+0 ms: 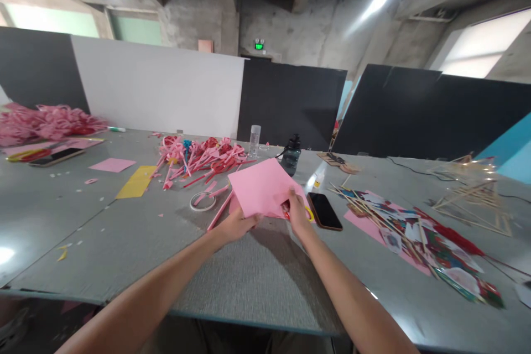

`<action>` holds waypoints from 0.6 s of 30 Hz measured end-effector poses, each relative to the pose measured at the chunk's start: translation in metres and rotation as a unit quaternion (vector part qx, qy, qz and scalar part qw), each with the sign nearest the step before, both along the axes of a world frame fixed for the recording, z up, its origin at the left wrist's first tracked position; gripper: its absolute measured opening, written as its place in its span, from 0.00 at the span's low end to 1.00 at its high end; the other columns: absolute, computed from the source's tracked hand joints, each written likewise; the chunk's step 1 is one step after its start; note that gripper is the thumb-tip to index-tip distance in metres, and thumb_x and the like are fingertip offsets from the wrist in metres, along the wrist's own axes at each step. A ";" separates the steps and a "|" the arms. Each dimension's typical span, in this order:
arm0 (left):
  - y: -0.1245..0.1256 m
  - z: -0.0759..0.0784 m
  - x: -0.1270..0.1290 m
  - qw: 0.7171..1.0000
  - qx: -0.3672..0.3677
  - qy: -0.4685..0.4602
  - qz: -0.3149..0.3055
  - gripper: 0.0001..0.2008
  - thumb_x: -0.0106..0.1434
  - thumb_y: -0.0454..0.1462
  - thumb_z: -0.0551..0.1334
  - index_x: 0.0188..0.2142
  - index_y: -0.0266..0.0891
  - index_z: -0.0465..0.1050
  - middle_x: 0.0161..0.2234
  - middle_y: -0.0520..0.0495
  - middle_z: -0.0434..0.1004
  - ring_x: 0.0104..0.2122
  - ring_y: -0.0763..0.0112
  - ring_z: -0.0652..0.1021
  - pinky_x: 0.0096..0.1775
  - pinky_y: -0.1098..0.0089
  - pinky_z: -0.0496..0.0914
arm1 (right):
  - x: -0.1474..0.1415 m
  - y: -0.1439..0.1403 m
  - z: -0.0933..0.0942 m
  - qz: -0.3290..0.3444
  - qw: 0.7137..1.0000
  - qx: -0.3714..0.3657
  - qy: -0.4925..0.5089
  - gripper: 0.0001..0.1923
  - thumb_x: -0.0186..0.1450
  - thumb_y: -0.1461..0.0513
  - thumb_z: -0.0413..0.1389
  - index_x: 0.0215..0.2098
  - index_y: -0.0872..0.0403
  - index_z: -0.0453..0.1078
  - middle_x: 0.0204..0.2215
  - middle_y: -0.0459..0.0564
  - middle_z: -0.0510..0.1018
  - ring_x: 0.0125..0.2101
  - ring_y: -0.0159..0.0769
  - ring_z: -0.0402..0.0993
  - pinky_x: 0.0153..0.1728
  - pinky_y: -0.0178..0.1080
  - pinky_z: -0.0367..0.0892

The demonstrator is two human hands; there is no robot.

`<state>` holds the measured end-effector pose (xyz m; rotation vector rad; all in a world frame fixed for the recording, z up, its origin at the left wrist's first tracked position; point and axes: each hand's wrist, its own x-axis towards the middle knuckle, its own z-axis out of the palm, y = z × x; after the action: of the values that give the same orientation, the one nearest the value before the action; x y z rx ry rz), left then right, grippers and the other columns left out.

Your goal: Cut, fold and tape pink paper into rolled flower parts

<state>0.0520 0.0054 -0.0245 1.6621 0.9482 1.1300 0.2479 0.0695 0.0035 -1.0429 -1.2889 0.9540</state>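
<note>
A pink sheet of paper [265,185] is held up above the table in front of me. My left hand [241,225] grips its lower left edge, thumb stretched along the sheet. At the right edge, my right hand [296,211] is closed on the paper, which bends slightly near the thumb. Yellow and red parts, apparently scissor handles [310,213], show on either side of my right hand; the hand partly hides them. A roll of clear tape [202,201] and a thin pink paper strip [221,209] lie left of the sheet.
Behind the sheet stand a dark bottle [291,155] and a clear bottle [254,141]. A phone [324,211] lies right of my hand. Pink paper flowers [199,157] and a yellow sheet [136,182] are left; sticks and decorated paper [409,227] are right.
</note>
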 end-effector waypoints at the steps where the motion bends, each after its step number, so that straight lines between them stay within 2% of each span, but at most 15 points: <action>1: 0.000 0.000 0.000 1.000 0.001 -0.002 -0.001 0.19 0.67 0.52 0.59 0.35 0.38 0.64 0.25 0.55 0.63 0.24 0.77 0.63 0.27 0.73 0.58 | -0.001 -0.002 0.000 0.011 1.000 0.000 -0.008 0.37 0.57 0.28 0.49 0.16 0.50 0.56 0.12 0.42 0.59 0.15 0.29 0.53 0.18 0.36 0.51; 5: 0.000 0.000 0.001 1.000 0.008 -0.007 -0.001 0.18 0.67 0.51 0.59 0.33 0.38 0.63 0.25 0.54 0.62 0.24 0.76 0.63 0.27 0.73 0.59 | -0.006 -0.007 0.000 0.047 0.998 0.007 -0.037 0.37 0.57 0.29 0.50 0.15 0.51 0.61 0.13 0.45 0.63 0.17 0.31 0.57 0.21 0.37 0.54; 9: 0.001 0.001 0.002 1.000 0.016 -0.017 0.001 0.18 0.67 0.51 0.60 0.35 0.37 0.65 0.26 0.54 0.63 0.25 0.76 0.64 0.28 0.73 0.60 | -0.008 -0.008 -0.002 0.072 0.995 0.022 -0.071 0.37 0.59 0.30 0.50 0.16 0.53 0.66 0.15 0.47 0.66 0.19 0.33 0.61 0.24 0.37 0.55; 13: 0.001 0.002 0.003 1.000 0.017 -0.022 0.002 0.19 0.67 0.52 0.59 0.33 0.38 0.64 0.26 0.53 0.63 0.24 0.75 0.64 0.28 0.72 0.61 | -0.007 -0.007 -0.003 0.067 0.992 0.040 -0.100 0.35 0.58 0.32 0.55 0.17 0.53 0.68 0.17 0.48 0.70 0.22 0.36 0.65 0.26 0.38 0.57; 18: 0.000 0.005 0.003 0.999 0.020 -0.023 0.009 0.19 0.66 0.52 0.60 0.32 0.38 0.65 0.26 0.53 0.64 0.25 0.74 0.65 0.28 0.72 0.62 | -0.007 -0.008 -0.004 0.054 0.992 0.051 -0.099 0.35 0.60 0.32 0.51 0.18 0.53 0.68 0.18 0.48 0.71 0.22 0.36 0.65 0.26 0.37 0.57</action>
<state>0.0553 0.0050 -0.0190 1.6558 0.9178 1.2025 0.2409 0.0615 -0.0001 -1.0154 -1.5561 0.8716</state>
